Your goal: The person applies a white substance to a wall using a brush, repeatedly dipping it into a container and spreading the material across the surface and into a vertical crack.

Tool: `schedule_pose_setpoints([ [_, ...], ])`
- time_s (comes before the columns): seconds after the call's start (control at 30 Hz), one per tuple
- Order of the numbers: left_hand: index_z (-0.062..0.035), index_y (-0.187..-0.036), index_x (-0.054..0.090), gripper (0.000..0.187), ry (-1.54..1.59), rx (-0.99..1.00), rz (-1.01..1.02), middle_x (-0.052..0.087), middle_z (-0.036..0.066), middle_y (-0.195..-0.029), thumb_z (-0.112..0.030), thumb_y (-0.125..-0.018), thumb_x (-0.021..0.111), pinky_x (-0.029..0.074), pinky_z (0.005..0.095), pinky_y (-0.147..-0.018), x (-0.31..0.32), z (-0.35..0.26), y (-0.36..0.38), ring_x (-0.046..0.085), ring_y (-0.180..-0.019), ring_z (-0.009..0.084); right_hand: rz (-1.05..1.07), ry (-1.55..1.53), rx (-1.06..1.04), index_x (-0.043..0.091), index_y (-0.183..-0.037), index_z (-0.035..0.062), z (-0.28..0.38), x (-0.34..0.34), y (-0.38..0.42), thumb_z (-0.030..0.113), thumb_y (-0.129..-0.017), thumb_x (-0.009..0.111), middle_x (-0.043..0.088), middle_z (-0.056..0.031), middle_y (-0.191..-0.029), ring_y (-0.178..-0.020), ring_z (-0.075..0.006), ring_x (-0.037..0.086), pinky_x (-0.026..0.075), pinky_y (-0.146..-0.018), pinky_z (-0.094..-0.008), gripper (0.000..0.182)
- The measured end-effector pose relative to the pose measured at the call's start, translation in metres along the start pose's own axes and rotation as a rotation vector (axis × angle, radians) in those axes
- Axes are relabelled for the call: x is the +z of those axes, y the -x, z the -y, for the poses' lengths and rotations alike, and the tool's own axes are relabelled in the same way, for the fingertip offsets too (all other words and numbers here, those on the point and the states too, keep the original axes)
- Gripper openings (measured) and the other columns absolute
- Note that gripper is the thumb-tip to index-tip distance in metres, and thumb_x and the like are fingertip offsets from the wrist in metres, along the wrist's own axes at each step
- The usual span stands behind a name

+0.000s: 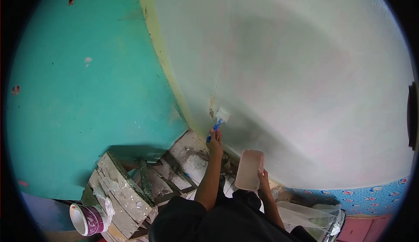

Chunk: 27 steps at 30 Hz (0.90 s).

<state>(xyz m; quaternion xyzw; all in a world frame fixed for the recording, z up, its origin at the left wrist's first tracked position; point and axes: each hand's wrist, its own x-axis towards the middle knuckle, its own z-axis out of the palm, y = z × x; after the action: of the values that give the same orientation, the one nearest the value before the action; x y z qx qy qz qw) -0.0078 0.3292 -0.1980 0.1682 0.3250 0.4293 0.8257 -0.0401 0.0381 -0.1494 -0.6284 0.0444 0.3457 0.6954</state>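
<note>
Plainly, the left hand clasps a brush, bristles beyond its grip; the right hand holds a tub.

Home-like room, surfaces worn: chipped turquoise wall left of the gripping left hand, paint-spattered wooden stand lower left, figured blue covering right of the right hand.

Open air fronts the white wall, far and right, and the green wall above the wooden stand. The stand and bucket block low passage near left; the tray and clear plastic obstruct near right.
</note>
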Motion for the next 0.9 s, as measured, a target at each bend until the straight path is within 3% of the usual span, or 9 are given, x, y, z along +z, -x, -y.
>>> schedule_pose_setpoints([
  [0.13, 0.0059, -0.118, 0.057, 0.034, -0.124, 0.091, -0.148, 0.065, 0.012, -0.104, -0.018, -0.094, 0.063, 0.056, 0.0275, -0.078, -0.033, 0.009, -0.02, 0.066, -0.092, 0.019, 0.004, -0.003, 0.002, 0.024, -0.142, 0.0062, 0.006, -0.001, 0.005, 0.048, -0.097, 0.051, 0.046, -0.0198, -0.13, -0.117, -0.0286, 0.053, 0.049, -0.092, -0.0426, 0.067],
  [0.27, 0.0079, -0.11, 0.06, 0.028, -0.173, 0.195, -0.199, 0.065, 0.013, -0.095, -0.014, -0.093, 0.063, 0.056, 0.0269, -0.07, -0.002, 0.002, -0.024, 0.066, -0.083, 0.0192, -0.012, 0.017, 0.025, 0.023, -0.142, 0.0061, 0.011, 0.003, 0.004, 0.049, -0.096, 0.051, 0.046, -0.0199, -0.131, -0.117, -0.0291, 0.052, 0.049, -0.092, -0.0436, 0.069],
  [0.37, 0.0105, -0.112, 0.059, 0.029, -0.172, 0.29, -0.069, 0.064, 0.014, -0.097, -0.01, -0.092, 0.061, 0.056, 0.0246, -0.068, 0.064, -0.028, 0.011, 0.066, -0.083, 0.0196, -0.008, 0.029, 0.026, 0.023, -0.143, 0.0057, 0.003, 0.003, -0.003, 0.049, -0.096, 0.051, 0.045, -0.0201, -0.132, -0.118, -0.0296, 0.052, 0.049, -0.092, -0.0443, 0.069],
  [0.47, 0.0112, -0.114, 0.058, 0.032, -0.089, 0.3, 0.01, 0.064, 0.013, -0.098, -0.012, -0.093, 0.061, 0.056, 0.0268, -0.074, 0.116, -0.084, 0.048, 0.065, -0.083, 0.0194, -0.008, 0.002, -0.009, 0.024, -0.143, 0.0038, 0.005, 0.007, -0.002, 0.046, -0.097, 0.051, 0.05, -0.022, -0.126, -0.111, -0.0282, 0.056, 0.051, -0.089, -0.0409, 0.068],
  [0.57, 0.009, -0.122, 0.054, 0.039, -0.065, 0.232, 0.148, 0.064, 0.013, -0.108, -0.018, -0.095, 0.061, 0.053, 0.031, -0.086, 0.133, -0.133, 0.059, 0.065, -0.094, 0.0206, -0.014, -0.02, -0.02, 0.024, -0.143, 0.0025, 0.005, 0.011, -0.002, 0.044, -0.098, 0.051, 0.051, -0.0232, -0.123, -0.108, -0.0279, 0.058, 0.051, -0.087, -0.0392, 0.067],
  [0.67, 0.0067, -0.128, 0.051, 0.044, -0.034, 0.286, 0.221, 0.063, 0.014, -0.115, -0.023, -0.096, 0.06, 0.05, 0.0385, -0.094, 0.121, -0.131, 0.045, 0.064, -0.104, 0.023, -0.013, -0.025, 0.019, 0.024, -0.143, 0.0022, 0.009, 0.015, 0.003, 0.044, -0.098, 0.051, 0.05, -0.0235, -0.125, -0.11, -0.0281, 0.057, 0.051, -0.089, -0.0395, 0.067],
  [0.77, 0.0058, -0.133, 0.045, 0.05, -0.149, 0.183, 0.187, 0.058, 0.015, -0.126, -0.024, -0.096, 0.061, 0.048, 0.0421, -0.098, 0.07, -0.086, 0.019, 0.061, -0.114, 0.0259, 0.002, 0.001, 0.034, 0.022, -0.144, 0.0052, 0.005, 0.016, -0.001, 0.045, -0.098, 0.051, 0.047, -0.0212, -0.13, -0.115, -0.029, 0.054, 0.049, -0.093, -0.042, 0.067],
  [0.9, 0.0018, -0.131, 0.049, 0.044, -0.088, 0.042, -0.013, 0.059, 0.014, -0.122, -0.021, -0.096, 0.06, 0.052, 0.0369, -0.093, -0.006, -0.013, -0.02, 0.061, -0.112, 0.0238, 0.035, 0.003, 0.008, 0.021, -0.145, 0.0079, 0.0, 0.01, -0.004, 0.043, -0.098, 0.051, 0.046, -0.0188, -0.129, -0.116, -0.0285, 0.053, 0.049, -0.093, -0.0424, 0.066],
])
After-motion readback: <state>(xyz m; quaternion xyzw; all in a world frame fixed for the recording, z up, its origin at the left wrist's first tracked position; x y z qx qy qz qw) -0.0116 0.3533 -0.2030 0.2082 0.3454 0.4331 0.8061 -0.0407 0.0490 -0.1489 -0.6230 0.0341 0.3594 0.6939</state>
